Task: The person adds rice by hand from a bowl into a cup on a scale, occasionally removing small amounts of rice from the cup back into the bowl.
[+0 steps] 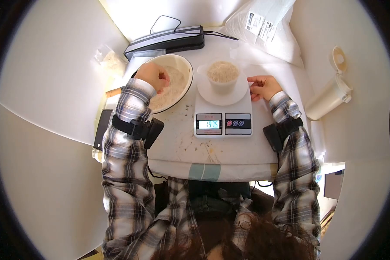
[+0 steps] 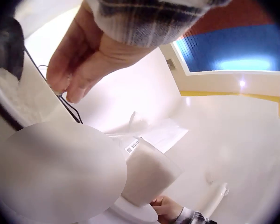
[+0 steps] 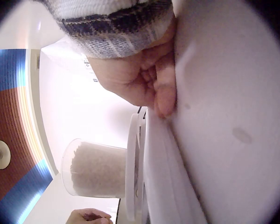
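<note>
Over the white dark-rimmed bowl (image 1: pixel 187 71) of pale, rice-like grains (image 1: pixel 172 89), my left hand (image 1: pixel 151 77) is turned down. Its thumb and fingertips pinch together, with a few whitish grains (image 2: pixel 68 78) showing between them in the left wrist view. A clear plastic cup (image 1: pixel 223 86) heaped with the same grains stands upright on the round plate (image 1: pixel 212 99) of a white kitchen scale (image 1: pixel 201 106), whose display (image 1: pixel 209 124) is lit. My right hand (image 1: pixel 264 86) rests on the table beside the scale, fingers loosely bent, fingertips right at its edge. It holds nothing.
A black and silver bag sealer (image 1: pixel 164 41) with a cord lies at the back. Behind the scale stands a large labelled plastic bag (image 1: pixel 268 37). On the right is a cream flip-top bottle (image 1: pixel 327 100); at the left, a small clear bag (image 1: pixel 112 63) and a dark phone-like slab (image 1: pixel 103 130).
</note>
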A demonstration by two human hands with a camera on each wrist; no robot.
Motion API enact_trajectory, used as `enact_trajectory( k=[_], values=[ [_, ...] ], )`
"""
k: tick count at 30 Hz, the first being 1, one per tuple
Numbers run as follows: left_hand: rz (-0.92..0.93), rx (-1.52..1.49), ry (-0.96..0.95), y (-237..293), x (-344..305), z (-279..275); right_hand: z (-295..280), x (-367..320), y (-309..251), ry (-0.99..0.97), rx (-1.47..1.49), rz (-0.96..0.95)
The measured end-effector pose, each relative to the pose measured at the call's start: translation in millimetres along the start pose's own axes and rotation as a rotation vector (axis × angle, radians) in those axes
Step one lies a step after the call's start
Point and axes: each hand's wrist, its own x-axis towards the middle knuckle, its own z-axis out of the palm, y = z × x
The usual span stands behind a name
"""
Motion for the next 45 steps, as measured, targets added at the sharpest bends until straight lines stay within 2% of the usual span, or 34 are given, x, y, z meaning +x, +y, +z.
enact_trajectory(
  k=[2,7,13,16,20,22,37,45],
  values=[
    [0.047,0.059,-0.010,15.4,1.3,-8.8,0.2,-1.4,-2.3,0.000,0.010,0.000],
    [0.207,-0.047,-0.052,66.5,4.5,-19.6,1.8,-3.3,-4.2,0.010,0.023,-0.002],
    [0.345,-0.118,-0.105,107.4,12.1,5.8,1.4,-3.9,-4.8,-0.008,0.009,0.012],
    [0.387,-0.203,-0.110,107.6,17.3,17.6,1.0,-4.0,-4.8,-0.025,0.025,0.011],
    [0.456,-0.211,0.002,105.0,16.0,24.3,0.9,-3.2,-3.3,-0.020,0.051,0.005],
    [0.563,-0.237,0.070,103.3,14.5,25.3,1.5,-3.7,-4.7,-0.020,0.034,0.007],
    [0.682,-0.303,0.201,93.2,16.5,33.9,3.8,-6.1,-9.5,0.002,0.033,0.039],
    [0.706,-0.294,0.180,92.8,17.1,34.9,3.8,-7.8,-11.3,-0.002,0.000,0.031]
  ],
)
